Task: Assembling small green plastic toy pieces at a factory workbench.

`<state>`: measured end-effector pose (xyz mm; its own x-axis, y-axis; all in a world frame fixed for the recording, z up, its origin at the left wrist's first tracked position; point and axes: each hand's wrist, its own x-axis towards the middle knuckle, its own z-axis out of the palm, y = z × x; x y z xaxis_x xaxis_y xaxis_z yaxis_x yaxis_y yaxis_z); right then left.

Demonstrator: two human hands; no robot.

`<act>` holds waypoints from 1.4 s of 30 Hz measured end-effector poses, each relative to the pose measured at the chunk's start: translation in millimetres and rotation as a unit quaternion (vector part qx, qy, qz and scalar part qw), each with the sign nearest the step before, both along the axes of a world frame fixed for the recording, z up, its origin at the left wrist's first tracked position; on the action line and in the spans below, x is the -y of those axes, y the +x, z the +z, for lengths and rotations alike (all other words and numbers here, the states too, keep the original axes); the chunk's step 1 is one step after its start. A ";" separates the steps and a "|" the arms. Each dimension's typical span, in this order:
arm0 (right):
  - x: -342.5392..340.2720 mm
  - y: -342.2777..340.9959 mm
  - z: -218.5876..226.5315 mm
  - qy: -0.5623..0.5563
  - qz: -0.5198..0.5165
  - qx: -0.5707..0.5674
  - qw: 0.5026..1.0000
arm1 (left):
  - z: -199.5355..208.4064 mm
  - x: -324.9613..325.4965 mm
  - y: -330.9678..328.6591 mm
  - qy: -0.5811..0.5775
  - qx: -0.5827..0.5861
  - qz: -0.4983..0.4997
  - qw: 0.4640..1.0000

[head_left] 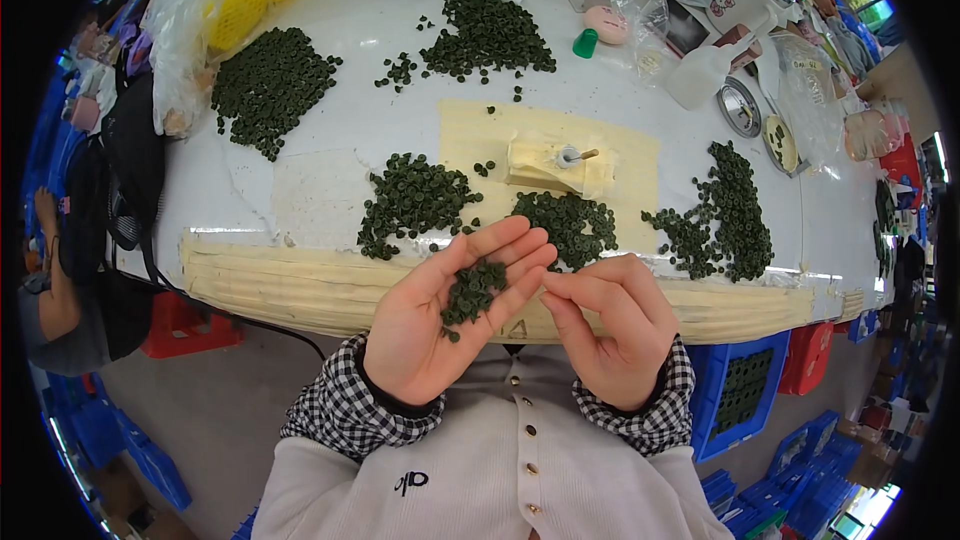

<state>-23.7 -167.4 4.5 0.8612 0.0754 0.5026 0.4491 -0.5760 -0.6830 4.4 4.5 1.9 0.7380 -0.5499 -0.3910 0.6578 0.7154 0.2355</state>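
Note:
My left hand (413, 320) is turned palm up above the table's front edge, its fingers stretched out and slightly cupped. On the palm lies a heap of small dark green round parts (472, 292), like little caps or grommets. My right hand (628, 325) is closed in a pinch, thumb and index fingertips beside the left fingertips; what is between them, if anything, is too small to make out. Just beyond the hands are a pile of the same parts (568, 225) and another pile (418, 200). Behind these stands a tape-wrapped block (540, 166) with a metal pin (575, 156) on it.
More green parts lie in a far-left pile (273, 90), a far-middle pile (490, 35) and a right pile (735, 215). At the back right are a white bottle (700, 75), a round metal tin (740, 106) and plastic bags. A blue crate (708, 380) stands below the table edge.

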 end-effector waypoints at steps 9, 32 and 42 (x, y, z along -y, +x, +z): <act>-1.1 4.3 -6.7 -0.106 0.021 0.026 0.994 | -0.7 5.7 -2.5 -0.003 0.027 -0.056 0.998; 6.3 4.7 -9.2 -0.140 0.039 0.105 0.984 | -4.0 7.4 -2.4 0.027 0.019 -0.093 0.995; 13.6 -2.6 -3.0 -0.122 0.000 0.150 0.981 | -3.5 4.2 -7.5 0.096 0.061 -0.117 0.987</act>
